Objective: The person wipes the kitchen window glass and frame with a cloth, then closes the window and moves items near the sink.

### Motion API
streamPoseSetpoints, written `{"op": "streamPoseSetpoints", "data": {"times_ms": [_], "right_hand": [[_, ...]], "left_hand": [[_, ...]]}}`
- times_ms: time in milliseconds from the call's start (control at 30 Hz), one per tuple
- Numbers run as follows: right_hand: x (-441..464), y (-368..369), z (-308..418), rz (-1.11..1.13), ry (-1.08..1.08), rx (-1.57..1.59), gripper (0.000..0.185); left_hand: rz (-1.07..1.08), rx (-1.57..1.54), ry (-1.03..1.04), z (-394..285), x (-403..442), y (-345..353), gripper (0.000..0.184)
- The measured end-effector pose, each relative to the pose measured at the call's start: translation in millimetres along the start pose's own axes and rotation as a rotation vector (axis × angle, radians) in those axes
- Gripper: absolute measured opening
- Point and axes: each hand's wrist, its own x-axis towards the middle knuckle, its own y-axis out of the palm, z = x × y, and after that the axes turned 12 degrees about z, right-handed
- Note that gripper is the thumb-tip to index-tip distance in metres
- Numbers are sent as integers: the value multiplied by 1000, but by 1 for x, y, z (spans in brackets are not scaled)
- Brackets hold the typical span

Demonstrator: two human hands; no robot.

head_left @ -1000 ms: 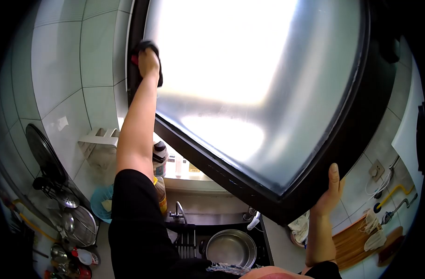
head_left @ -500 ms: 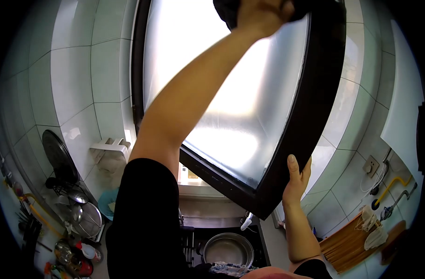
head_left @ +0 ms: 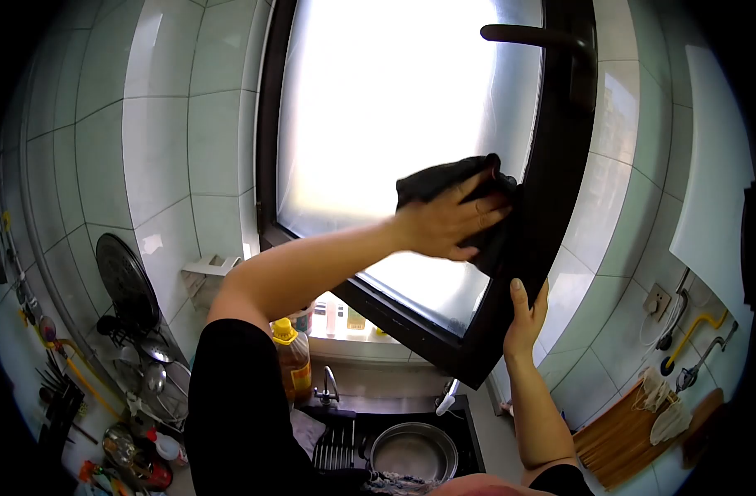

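A dark-framed window sash (head_left: 564, 140) with frosted glass (head_left: 378, 107) stands swung open before me, tilted in view. My left hand (head_left: 444, 221) presses a bunched black cloth (head_left: 444, 179) onto the glass near its right edge, where the pane meets the frame. The fingers are spread over the cloth, and part of it is hidden beneath them. Lower down, my right hand (head_left: 527, 322) grips the outer edge of the sash near its bottom corner, thumb on the near face. The window handle (head_left: 535, 35) juts left from the frame above the cloth.
Below the sash, a metal pan (head_left: 415, 455) sits on the black stove, with a yellow-capped oil bottle (head_left: 294, 364) to its left. A round dark lid (head_left: 128, 281) and utensils stand at left. A wooden board (head_left: 618, 442) and a wall socket (head_left: 657, 302) are at right.
My left hand has come down with the black cloth from the top of the sash to its lower right part. The handle now shows. My right hand keeps its hold on the frame.
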Motion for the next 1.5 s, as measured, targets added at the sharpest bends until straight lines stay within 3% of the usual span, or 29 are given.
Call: {"op": "streamPoseSetpoints", "data": {"times_ms": [33, 100, 167, 233, 300, 367, 433, 567, 633, 700, 767, 833, 900, 1000, 1067, 1133, 1167, 1233, 1300, 1433, 1500], "right_hand": [[0, 0, 1, -7, 5, -11, 59], [0, 0, -3, -24, -8, -20, 59], [0, 1, -6, -40, -19, -29, 59], [1, 0, -3, -42, 0, -61, 59], [2, 1, -6, -44, -6, -31, 59], [1, 0, -7, -52, -2, -11, 58], [2, -2, -6, -18, 14, 4, 58], [1, 3, 1, -5, 40, 110, 58], [-3, 7, 10, -108, 136, -18, 73], [-3, 10, 11, -158, 149, -140, 76], [-3, 11, 7, -181, 94, -93, 75], [-2, 0, 1, -29, 142, 63, 71], [-1, 4, 0, -69, 89, 84, 64], [1, 6, 4, -66, 85, 69, 55], [2, 5, 1, -53, 60, 95, 54], [3, 5, 1, -43, 67, 102, 54], [2, 5, 1, -39, 63, 101, 54], [3, 7, 3, -39, 84, 106, 55], [2, 9, 7, -51, 37, 56, 57], [1, 8, 9, -38, 55, 78, 59], [-1, 10, 13, -39, 77, 76, 58]], "left_hand": [[-22, 42, 112, 27, 1, -1, 80], [83, 147, 115, 63, 13, -37, 77], [62, 219, -42, 97, 30, -58, 76], [-164, 239, -119, 143, 47, -73, 73], [-150, 82, -309, 189, 54, -94, 70], [-172, -140, -832, 161, 60, -140, 51], [-506, 292, -732, 243, 28, -89, 53], [-456, -59, -948, 269, -42, -74, 58], [-558, 39, -883, 303, -104, -33, 64], [-598, 29, -971, 297, -161, -2, 66], [-625, -30, -1076, 255, -201, 15, 66], [-651, 46, -1214, 241, -257, 56, 66], [-665, 10, -1309, 203, -288, 82, 64], [-741, 25, -1349, 144, -314, 121, 60], [-740, -62, -1395, 100, -300, 131, 55], [-750, -210, -1148, 54, -257, 109, 51], [-615, -180, -1238, 40, -247, 109, 58], [-490, -15, -1308, 14, -228, 137, 91], [-462, -151, -1283, -32, -175, 109, 105], [-306, -192, -1161, -122, -90, 76, 103], [-277, -287, -1044, -152, -56, 51, 92]]}}
